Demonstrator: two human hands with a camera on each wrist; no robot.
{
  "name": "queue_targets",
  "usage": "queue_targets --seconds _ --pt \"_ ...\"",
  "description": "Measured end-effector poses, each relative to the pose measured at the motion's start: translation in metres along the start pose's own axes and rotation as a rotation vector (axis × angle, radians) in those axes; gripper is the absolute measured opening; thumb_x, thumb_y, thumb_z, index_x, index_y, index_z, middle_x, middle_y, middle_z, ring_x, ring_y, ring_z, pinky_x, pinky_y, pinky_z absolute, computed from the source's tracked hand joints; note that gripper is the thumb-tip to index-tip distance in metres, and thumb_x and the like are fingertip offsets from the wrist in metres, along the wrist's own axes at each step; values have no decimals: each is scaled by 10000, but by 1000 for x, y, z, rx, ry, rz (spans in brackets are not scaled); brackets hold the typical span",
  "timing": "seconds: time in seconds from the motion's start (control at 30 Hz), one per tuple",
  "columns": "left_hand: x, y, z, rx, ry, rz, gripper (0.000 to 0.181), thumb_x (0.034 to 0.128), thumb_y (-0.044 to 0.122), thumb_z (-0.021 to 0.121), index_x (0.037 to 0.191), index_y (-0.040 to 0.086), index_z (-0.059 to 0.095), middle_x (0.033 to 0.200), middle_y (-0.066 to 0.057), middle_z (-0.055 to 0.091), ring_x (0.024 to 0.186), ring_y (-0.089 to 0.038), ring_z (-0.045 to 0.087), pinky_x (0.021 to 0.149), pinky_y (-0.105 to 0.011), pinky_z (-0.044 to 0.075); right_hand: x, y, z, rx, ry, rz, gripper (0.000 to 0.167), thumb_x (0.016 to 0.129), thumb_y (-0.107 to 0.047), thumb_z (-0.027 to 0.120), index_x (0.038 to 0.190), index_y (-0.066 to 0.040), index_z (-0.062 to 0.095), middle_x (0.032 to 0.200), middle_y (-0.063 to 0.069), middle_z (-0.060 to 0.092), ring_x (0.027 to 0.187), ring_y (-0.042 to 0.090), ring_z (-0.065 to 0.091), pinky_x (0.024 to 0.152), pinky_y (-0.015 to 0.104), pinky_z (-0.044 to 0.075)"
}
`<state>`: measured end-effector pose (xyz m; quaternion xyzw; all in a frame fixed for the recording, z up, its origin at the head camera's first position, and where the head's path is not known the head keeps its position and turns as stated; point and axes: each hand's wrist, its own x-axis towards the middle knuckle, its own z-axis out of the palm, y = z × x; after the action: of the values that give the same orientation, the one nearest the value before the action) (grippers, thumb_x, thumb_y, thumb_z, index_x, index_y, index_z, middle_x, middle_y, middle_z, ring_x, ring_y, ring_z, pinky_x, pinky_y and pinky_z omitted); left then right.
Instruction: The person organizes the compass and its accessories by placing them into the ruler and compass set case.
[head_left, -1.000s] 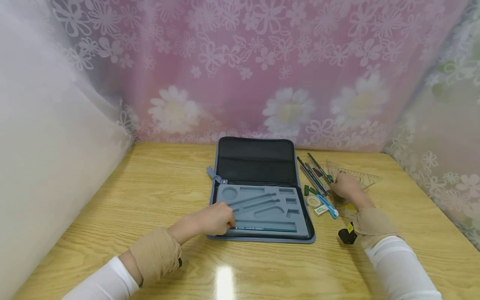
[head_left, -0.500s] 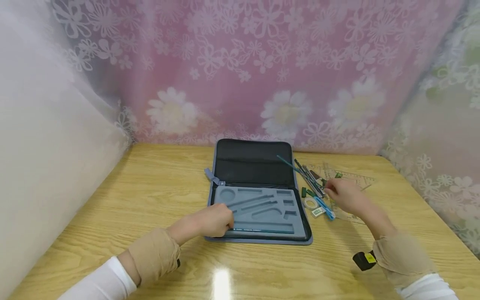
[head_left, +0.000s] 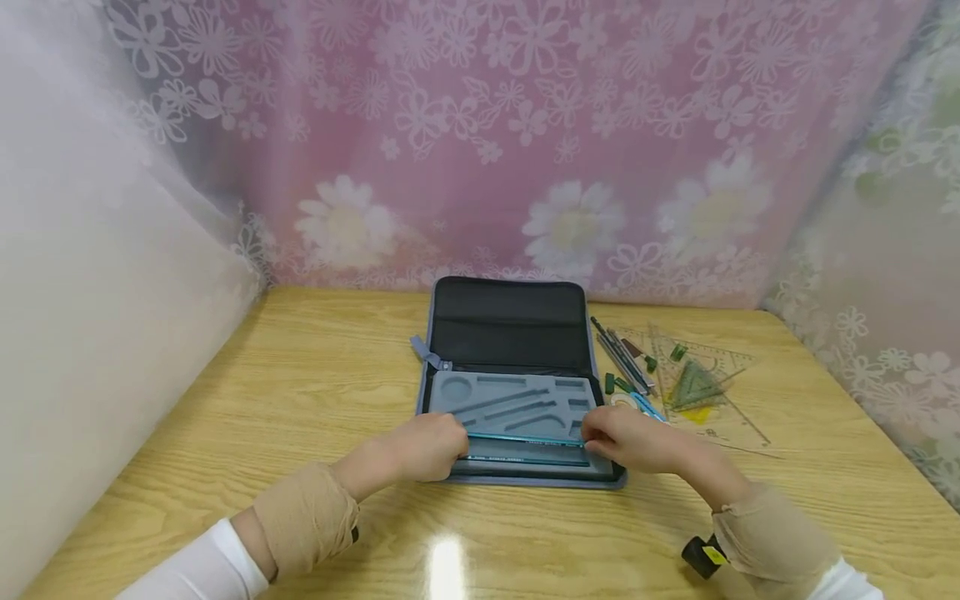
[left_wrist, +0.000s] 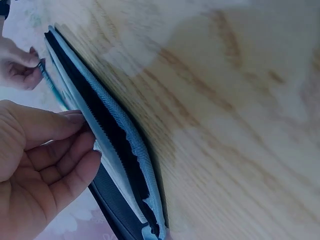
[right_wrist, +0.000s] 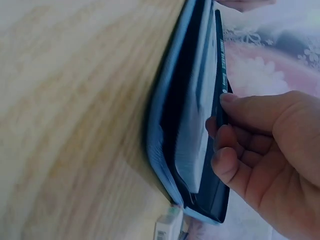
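A zip case [head_left: 510,325] lies open on the table, its grey moulded tray [head_left: 491,429] in the front half. Across the tray's front my right hand [head_left: 633,437] pinches a dark teal pencil [head_left: 525,439] near its right end, as the right wrist view also shows. A second pencil [head_left: 495,460] lies along the tray's front slot. At the left side of the tray, my left hand [head_left: 427,446] has thumb and fingers curled at the left ends of the pencils. It seems to pinch the lower one's end; the exact contact is hidden by the fingers.
Right of the case lie several pencils [head_left: 622,358], a clear set square [head_left: 738,412], a green triangular piece [head_left: 696,385], blue scissors-like tool [head_left: 647,406] and a tape roll [head_left: 621,401]. An eraser [right_wrist: 169,222] shows beside the case. A floral curtain [head_left: 465,167] hangs behind.
My right hand has lifted a pencil from the pile at the right and brought it left and nearer, over the tray. My left hand has stayed at the tray's left side.
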<state>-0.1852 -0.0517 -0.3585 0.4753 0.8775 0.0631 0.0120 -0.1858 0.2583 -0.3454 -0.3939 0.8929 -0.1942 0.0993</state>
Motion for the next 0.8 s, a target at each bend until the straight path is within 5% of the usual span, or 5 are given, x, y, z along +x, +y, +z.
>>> queue_targets --seconds 0.13,0.27,0.53,0.8 --pt "0 1 -2 6 -2 -9 262 757 -97 595 595 104 640 614 62 551 568 -14 452 511 -163 407 2 -2 6 11 -36 -20 83 913 -65 569 866 -131 588 794 -97 502 648 14 432 568 225 403" --pt "-1 1 -2 10 6 -12 202 757 -87 613 731 74 732 744 4 661 709 -98 626 614 -203 501 6 -3 11 -20 0 -75 107 896 -47 587 837 -135 574 766 -102 469 644 21 384 557 219 357" --pt "-2 -4 3 15 87 37 180 753 -75 623 786 47 752 773 -34 645 761 -169 626 676 -213 505 10 -4 21 -104 57 -143 105 849 -38 644 816 -135 626 763 -96 493 644 10 405 552 184 387" --pt "0 -6 1 -63 33 -2 195 817 -58 573 746 54 716 682 -10 620 609 -71 533 559 -174 413 11 -2 22 -107 98 -185 77 833 -39 665 854 -107 692 801 -45 566 709 57 552 597 182 470"
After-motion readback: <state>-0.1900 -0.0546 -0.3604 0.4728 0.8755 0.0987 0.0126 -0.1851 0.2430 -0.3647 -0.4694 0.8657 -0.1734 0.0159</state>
